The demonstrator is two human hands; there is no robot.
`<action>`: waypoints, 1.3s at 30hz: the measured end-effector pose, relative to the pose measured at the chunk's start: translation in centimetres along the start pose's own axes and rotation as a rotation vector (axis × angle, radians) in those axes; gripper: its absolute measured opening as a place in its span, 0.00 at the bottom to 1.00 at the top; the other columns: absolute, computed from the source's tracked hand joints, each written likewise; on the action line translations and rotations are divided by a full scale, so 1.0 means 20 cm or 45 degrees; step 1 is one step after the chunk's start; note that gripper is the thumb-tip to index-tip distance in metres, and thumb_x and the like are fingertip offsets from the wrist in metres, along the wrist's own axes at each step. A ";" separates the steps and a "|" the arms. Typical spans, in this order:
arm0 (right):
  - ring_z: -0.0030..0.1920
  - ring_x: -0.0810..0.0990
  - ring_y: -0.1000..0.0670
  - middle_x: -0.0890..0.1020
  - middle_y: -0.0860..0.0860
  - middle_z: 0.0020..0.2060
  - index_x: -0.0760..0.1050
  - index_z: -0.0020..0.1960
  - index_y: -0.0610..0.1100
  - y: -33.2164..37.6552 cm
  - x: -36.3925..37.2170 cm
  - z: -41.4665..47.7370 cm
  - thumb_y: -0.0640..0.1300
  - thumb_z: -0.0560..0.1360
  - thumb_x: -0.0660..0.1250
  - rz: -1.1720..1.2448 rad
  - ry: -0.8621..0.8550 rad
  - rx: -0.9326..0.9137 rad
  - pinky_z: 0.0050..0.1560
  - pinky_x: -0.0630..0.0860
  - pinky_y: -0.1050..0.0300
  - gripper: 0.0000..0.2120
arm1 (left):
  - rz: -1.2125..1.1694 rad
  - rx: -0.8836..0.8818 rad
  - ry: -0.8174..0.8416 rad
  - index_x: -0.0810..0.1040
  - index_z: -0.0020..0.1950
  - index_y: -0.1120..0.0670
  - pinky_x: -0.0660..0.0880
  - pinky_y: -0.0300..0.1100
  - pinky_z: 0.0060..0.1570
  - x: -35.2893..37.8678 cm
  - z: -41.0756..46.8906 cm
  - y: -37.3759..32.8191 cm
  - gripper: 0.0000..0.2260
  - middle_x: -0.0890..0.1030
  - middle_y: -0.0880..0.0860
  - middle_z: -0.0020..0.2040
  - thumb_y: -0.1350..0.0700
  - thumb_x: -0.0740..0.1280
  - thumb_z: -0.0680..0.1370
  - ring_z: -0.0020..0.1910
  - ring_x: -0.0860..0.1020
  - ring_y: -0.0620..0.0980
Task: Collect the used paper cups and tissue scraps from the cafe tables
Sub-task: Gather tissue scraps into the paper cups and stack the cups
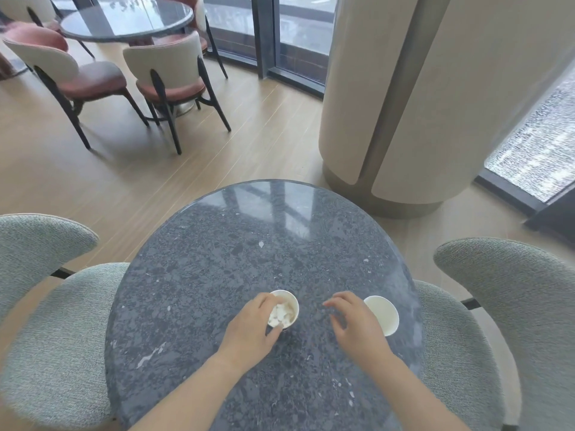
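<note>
**Q:** Head view. What do you have?

**A:** Operating remotely, noting as I go. Round dark speckled stone table (249, 231). My left hand (250, 329) grips a white paper cup (291, 301), thumb on the near wall and fingers curled over the left rim. White crumpled tissue scraps (280, 315) lie inside it.

**Q:** Right side?

**A:** Right hand (356, 326) hovers over the tabletop, fingers loosely spread and bent, with nothing visible in them. Just beside it, on its right, stands a second white paper cup (384, 312). It is upright, looks empty, and is not gripped.

**Q:** Progress?

**A:** I judge this table's scraps mostly gathered into the held cup. Left to do: pick up the second cup. A few small white flecks (260, 244) sit farther out. Scrap or stone grain, I cannot tell. The far round dark table (124, 23), among the pink-seated chairs (93, 79), is too distant to judge.
</note>
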State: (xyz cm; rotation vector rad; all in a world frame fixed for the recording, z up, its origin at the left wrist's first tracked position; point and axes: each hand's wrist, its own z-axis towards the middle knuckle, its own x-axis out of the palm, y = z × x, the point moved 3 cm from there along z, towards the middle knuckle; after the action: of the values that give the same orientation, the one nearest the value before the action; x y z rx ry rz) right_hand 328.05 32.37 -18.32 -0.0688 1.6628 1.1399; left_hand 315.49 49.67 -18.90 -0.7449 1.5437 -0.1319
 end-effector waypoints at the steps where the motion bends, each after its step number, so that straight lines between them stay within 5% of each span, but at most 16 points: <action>1: 0.49 0.76 0.52 0.78 0.53 0.49 0.79 0.51 0.45 -0.04 -0.02 -0.03 0.35 0.72 0.66 -0.041 -0.001 0.009 0.45 0.70 0.63 0.10 | 0.013 0.012 0.033 0.69 0.61 0.44 0.74 0.38 0.49 0.01 0.00 -0.02 0.14 0.71 0.40 0.61 0.50 0.64 0.76 0.59 0.70 0.43; 9: 0.47 0.77 0.49 0.77 0.53 0.51 0.78 0.51 0.49 -0.15 -0.08 -0.12 0.37 0.71 0.67 -0.207 -0.022 0.144 0.42 0.75 0.54 0.11 | 0.258 -0.007 0.303 0.70 0.61 0.48 0.74 0.44 0.50 0.11 0.05 -0.06 0.12 0.76 0.46 0.58 0.52 0.61 0.78 0.56 0.74 0.49; 17: 0.46 0.79 0.45 0.79 0.52 0.51 0.76 0.55 0.47 -0.22 -0.05 -0.15 0.35 0.71 0.66 -0.338 0.039 0.200 0.44 0.72 0.52 0.15 | 0.281 -0.008 0.303 0.73 0.60 0.47 0.73 0.45 0.53 0.12 0.05 -0.12 0.14 0.78 0.47 0.58 0.59 0.58 0.77 0.58 0.74 0.52; 23: 0.32 0.79 0.43 0.82 0.51 0.38 0.78 0.47 0.47 -0.13 -0.02 -0.17 0.29 0.61 0.70 -0.340 0.033 0.090 0.31 0.72 0.55 0.19 | 0.238 0.041 0.257 0.74 0.58 0.46 0.71 0.42 0.50 0.08 0.01 -0.14 0.13 0.78 0.45 0.55 0.57 0.58 0.77 0.56 0.74 0.50; 30: 0.52 0.77 0.45 0.81 0.52 0.53 0.72 0.61 0.49 0.01 0.03 -0.25 0.37 0.72 0.63 -0.299 -0.002 0.122 0.54 0.70 0.51 0.19 | 0.142 0.175 0.248 0.75 0.59 0.49 0.73 0.42 0.50 0.02 -0.07 -0.10 0.12 0.79 0.47 0.54 0.57 0.60 0.77 0.54 0.75 0.49; 39: 0.44 0.80 0.44 0.84 0.49 0.40 0.80 0.44 0.44 0.36 0.01 -0.52 0.38 0.71 0.67 -0.187 -0.203 0.273 0.48 0.75 0.50 0.04 | 0.106 0.521 0.354 0.76 0.54 0.46 0.74 0.42 0.47 -0.09 -0.19 -0.14 0.09 0.79 0.44 0.49 0.55 0.61 0.77 0.50 0.76 0.46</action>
State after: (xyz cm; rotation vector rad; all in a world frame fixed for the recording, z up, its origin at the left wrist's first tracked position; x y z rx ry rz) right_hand 316.51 29.02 -14.20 0.0356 1.6004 0.8308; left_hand 312.97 47.06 -15.36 -0.3462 1.7348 -0.4901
